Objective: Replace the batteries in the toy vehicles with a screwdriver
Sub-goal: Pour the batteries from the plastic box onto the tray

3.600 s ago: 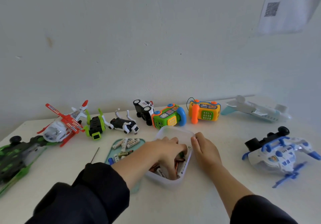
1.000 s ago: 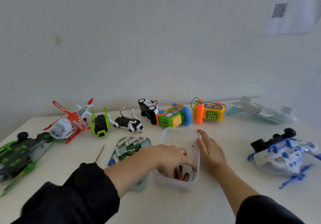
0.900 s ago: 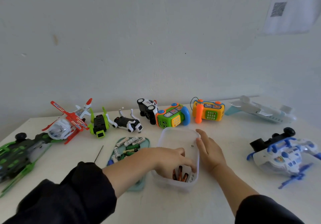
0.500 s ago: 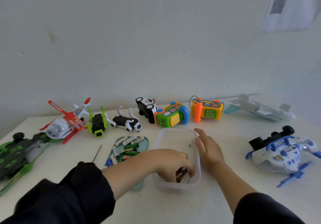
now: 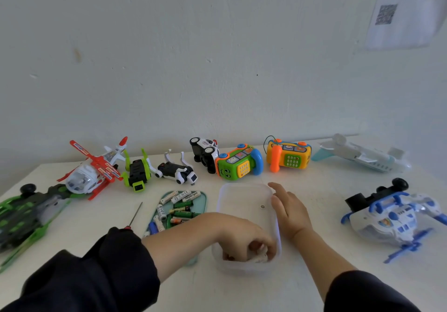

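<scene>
A clear plastic box (image 5: 242,195) sits in the middle of the white table. My left hand (image 5: 244,239) reaches into its near end, fingers curled round batteries that are mostly hidden beneath it. My right hand (image 5: 290,211) rests flat against the box's right wall with straight fingers. A teal lid (image 5: 204,196) to the left of the box holds several loose batteries (image 5: 180,206). A thin screwdriver (image 5: 135,215) lies on the table left of the lid, its handle hidden behind my left sleeve.
Toys line the back: a red helicopter (image 5: 94,169), green-black vehicle (image 5: 136,172), robot dog (image 5: 176,170), police car (image 5: 204,152), green phone car (image 5: 238,162), orange phone (image 5: 287,155), white plane (image 5: 360,155). A green-black craft (image 5: 24,212) lies far left, a blue-white craft (image 5: 391,215) upside down at right.
My left hand has drawn back from the middle of the box to its near end and closed round batteries there. My right hand stays against the box's right wall.
</scene>
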Available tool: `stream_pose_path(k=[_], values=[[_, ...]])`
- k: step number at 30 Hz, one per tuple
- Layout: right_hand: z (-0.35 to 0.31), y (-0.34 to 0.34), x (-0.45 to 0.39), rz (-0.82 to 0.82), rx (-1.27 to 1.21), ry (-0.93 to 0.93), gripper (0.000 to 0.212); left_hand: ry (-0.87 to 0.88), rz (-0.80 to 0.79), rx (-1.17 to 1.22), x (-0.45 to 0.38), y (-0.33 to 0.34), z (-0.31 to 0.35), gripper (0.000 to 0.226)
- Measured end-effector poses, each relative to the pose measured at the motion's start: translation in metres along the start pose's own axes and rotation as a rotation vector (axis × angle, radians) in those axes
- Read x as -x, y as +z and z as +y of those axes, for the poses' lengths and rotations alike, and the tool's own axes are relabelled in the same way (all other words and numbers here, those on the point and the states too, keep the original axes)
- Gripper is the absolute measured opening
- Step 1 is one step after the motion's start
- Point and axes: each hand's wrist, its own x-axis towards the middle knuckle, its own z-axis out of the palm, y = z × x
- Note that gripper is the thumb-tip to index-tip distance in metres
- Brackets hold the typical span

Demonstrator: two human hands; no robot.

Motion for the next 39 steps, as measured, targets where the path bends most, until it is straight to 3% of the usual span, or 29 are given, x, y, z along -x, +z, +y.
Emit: stream_pose_path(k=[5,9,12,15,19,22,26,32,36,39], values=[[-0.002,-0.001,0.0,-0.002,-0.003,-0.01,0.094,-0.097,-0.094,0.271,-0.004,0.006,0.001,0.038],[-0.002,0.0,0.0,-0.007,-0.012,-0.01,0.095,-0.176,-0.171,0.523,-0.003,0.006,0.005,0.013],[-0.002,-0.001,0.001,-0.006,-0.005,-0.02,0.096,-0.192,-0.177,0.583,0.002,0.002,0.004,0.022],[-0.002,-0.001,0.0,-0.01,0.005,-0.016,0.097,-0.252,0.009,0.585,0.001,0.001,0.001,0.021],[0.0,-0.001,-0.002,-0.014,0.021,-0.005,0.098,-0.487,0.381,0.356,-0.013,0.015,0.012,0.035],[0.0,-0.001,-0.002,-0.02,0.033,-0.009,0.098,-0.512,0.379,0.328,-0.021,0.025,0.023,0.015],[0.001,-0.001,-0.001,-0.007,0.05,-0.018,0.096,-0.528,0.416,0.339,-0.01,0.017,0.022,0.013],[0.009,0.004,-0.004,0.01,0.145,-0.113,0.051,-0.585,0.841,0.592,0.044,-0.017,-0.036,0.01],[0.012,0.005,-0.003,0.022,0.138,-0.115,0.052,-0.792,0.858,0.331,0.078,-0.008,-0.086,0.021],[0.011,0.005,-0.003,0.031,0.131,-0.11,0.061,-0.876,0.873,0.323,0.08,0.016,-0.105,0.027]])
